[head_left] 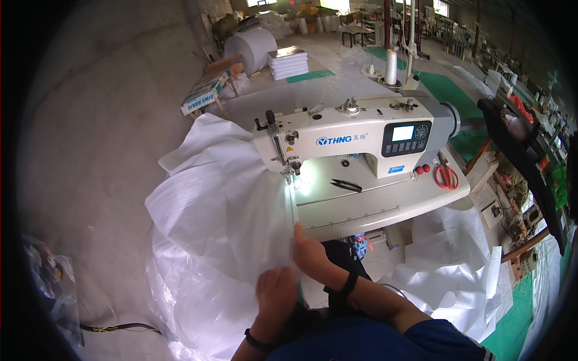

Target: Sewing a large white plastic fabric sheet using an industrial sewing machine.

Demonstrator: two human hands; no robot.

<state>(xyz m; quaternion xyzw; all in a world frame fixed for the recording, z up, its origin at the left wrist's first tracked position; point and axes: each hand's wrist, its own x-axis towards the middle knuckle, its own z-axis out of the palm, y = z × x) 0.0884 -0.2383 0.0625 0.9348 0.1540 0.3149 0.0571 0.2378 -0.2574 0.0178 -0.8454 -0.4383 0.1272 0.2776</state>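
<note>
Bearings from the needle area [290, 178]. 8 o'clock: white sheet [223, 186], loosely folded, most of it hanging left of the desk [385, 212], right-hand edge running up to the needle. 6 o'clock, lower: left hand [277, 293], curled over the sheet; cannot tell whether its fingers pinch or only press. 6 o'clock, nearer: right hand [310, 253], forefinger stretched along the sheet's edge, other fingers curled; pinch not visible.

Progress (judged): edge lined up at the needle, seam in hand. Stitches too small to see, so finished length unknown; the stretch between needle and hands is probably unsewn.

3 o'clock: black snips [346, 185] lying on the desk, unused. 2 o'clock: sewing machine [361, 129], lamp and panel lit. 3 o'clock, farther: red-handled scissors [446, 176], also unused. 4 o'clock: another white heap [451, 259], its state unclear
</note>
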